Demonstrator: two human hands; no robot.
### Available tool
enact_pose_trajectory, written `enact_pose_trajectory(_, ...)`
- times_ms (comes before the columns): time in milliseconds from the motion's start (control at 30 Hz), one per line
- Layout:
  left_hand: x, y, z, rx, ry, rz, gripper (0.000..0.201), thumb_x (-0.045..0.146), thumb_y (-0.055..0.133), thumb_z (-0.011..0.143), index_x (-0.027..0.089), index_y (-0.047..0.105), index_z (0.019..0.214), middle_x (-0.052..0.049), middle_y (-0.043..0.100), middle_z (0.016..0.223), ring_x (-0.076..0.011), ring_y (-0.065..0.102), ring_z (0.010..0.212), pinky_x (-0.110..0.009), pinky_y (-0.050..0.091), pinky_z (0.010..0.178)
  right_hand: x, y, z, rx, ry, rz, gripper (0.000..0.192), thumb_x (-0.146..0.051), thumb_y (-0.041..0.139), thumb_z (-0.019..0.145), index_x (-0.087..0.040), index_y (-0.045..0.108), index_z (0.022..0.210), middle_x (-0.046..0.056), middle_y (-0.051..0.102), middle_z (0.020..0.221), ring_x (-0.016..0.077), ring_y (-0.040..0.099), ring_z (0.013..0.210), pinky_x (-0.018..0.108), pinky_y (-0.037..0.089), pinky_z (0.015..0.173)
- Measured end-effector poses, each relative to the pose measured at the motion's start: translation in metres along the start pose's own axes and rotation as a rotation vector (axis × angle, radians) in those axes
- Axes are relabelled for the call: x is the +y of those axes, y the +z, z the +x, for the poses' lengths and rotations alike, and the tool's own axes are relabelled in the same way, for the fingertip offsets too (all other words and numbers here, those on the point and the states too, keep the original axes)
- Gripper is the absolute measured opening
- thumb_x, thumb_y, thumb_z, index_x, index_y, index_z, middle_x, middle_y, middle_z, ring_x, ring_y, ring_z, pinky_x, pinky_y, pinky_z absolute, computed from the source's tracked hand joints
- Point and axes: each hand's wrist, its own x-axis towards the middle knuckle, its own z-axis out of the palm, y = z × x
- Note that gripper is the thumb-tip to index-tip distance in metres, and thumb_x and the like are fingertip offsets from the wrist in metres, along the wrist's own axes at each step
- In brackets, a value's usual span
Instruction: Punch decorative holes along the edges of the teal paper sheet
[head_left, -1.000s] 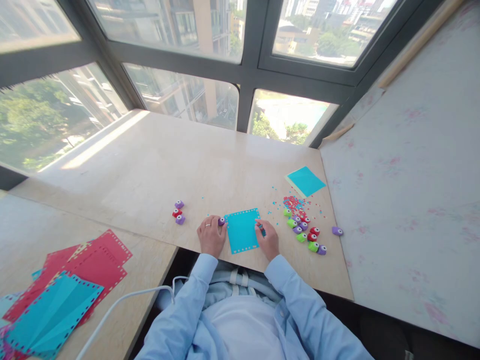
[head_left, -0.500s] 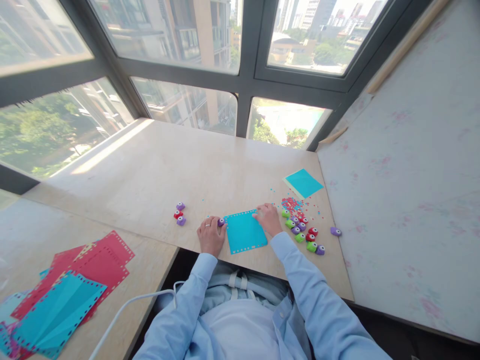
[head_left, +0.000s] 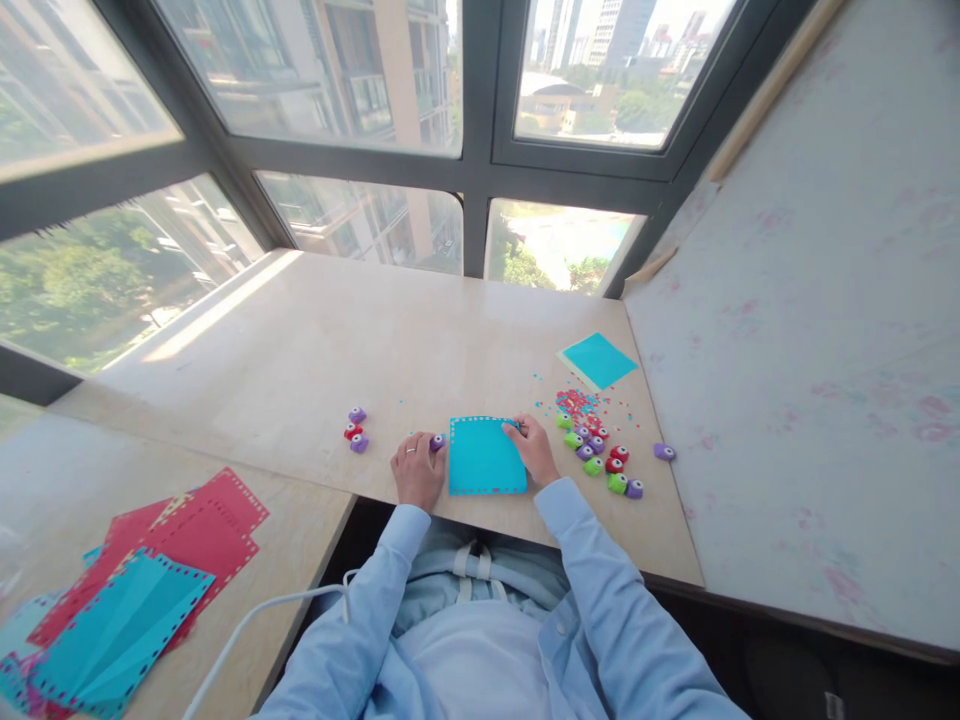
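Note:
A square sheet of blue paper (head_left: pixel 487 458) lies before me, with punched holes along its top and bottom edges and a few at the upper left. My right hand (head_left: pixel 534 448) pinches the sheet's upper right corner between thumb and fingers. Just off the left edge, my left hand (head_left: pixel 420 470), wearing a ring, is closed around a small purple craft hole punch (head_left: pixel 436 441) with an eye-like spot. Right of the paper stand several more purple, green and red punches (head_left: pixel 596 450).
Red and blue punched bits (head_left: pixel 577 402) are scattered beyond the punches, near another blue sheet (head_left: pixel 600 360). Three punches (head_left: pixel 354 430) stand at left, and one purple punch (head_left: pixel 664 452) by the wall. Punched red and blue sheets (head_left: pixel 124 630) overlap at lower left, near a white cable (head_left: pixel 255 610).
The blue sheet has turned slightly clockwise, its edges now squarer to me. My right hand has shifted with its corner. The punch in my left hand now sits slightly apart from the paper.

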Motion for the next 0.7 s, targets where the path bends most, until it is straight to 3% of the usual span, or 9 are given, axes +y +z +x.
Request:
enact_pose_trajectory(167,-0.008,0.001,-0.001,0.030,0.045,-0.110,0.020,0.031,0.058,0.086,0.023,0.062,0.104,-0.007,0.064,0.117,-0.0271,0.053,0.114,-0.041,0.038,0.094,0.004,-0.002,-0.003,0.045,0.036,0.017,0.034,-0.051,0.063,0.071,-0.019,0.056,0.080,-0.004,0.052,0.058,0.0126,0.043,0.051,0.024,0.034,0.049)
enact_pose_trajectory(367,-0.016,-0.002,0.000,0.004,0.078,-0.273,0.016,0.030,0.060,0.084,0.026,0.066,0.098,-0.003,0.071,0.102,-0.0248,0.058,0.107,-0.040,0.041,0.095,0.006,0.003,0.004,0.028,0.045,-0.055,0.033,-0.049,0.064,0.068,-0.018,0.057,0.078,-0.004,0.053,0.057,0.0131,0.044,0.051,0.025,0.035,0.050)
enact_pose_trajectory(700,-0.016,0.002,0.001,-0.005,0.095,-0.181,0.018,0.030,0.064,0.082,0.031,0.069,0.100,-0.002,0.071,0.107,-0.0257,0.057,0.111,-0.043,0.038,0.095,0.010,0.002,0.007,0.010,0.019,-0.063,0.031,-0.049,0.063,0.070,-0.019,0.058,0.078,-0.001,0.058,0.062,0.0151,0.050,0.056,0.025,0.037,0.052)
